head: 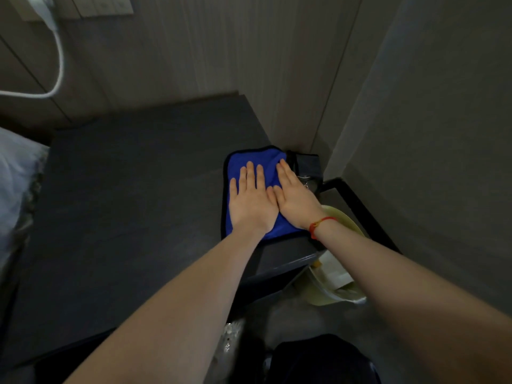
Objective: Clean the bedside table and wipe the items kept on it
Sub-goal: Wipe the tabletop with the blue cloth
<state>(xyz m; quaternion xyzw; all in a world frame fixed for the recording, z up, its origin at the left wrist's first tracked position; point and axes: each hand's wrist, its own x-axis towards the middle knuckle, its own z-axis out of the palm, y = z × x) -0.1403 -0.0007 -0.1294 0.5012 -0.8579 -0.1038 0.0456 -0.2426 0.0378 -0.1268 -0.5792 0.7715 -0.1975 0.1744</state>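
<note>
The left hand (250,200) lies flat, fingers straight and spread, palm pressing down on a bright blue microfibre cloth with dark edging (256,164). The right hand (295,196), a red string bracelet (321,224) at its wrist, lies flat beside it, thumbs touching, fingers straight on the cloth's right part. The cloth sits at the near right corner of the dark grey matte bedside table (138,203), close to the wall.

Judging by this, wiping of the top is under way; the wide stretch to the left shows no items, and whether it is already wiped cannot be told. A dark object with a glint (306,173) just past the right fingertips is too dim to identify. A pale yellow plastic bin (332,289) below the table edge is partly hidden by the right forearm.
</note>
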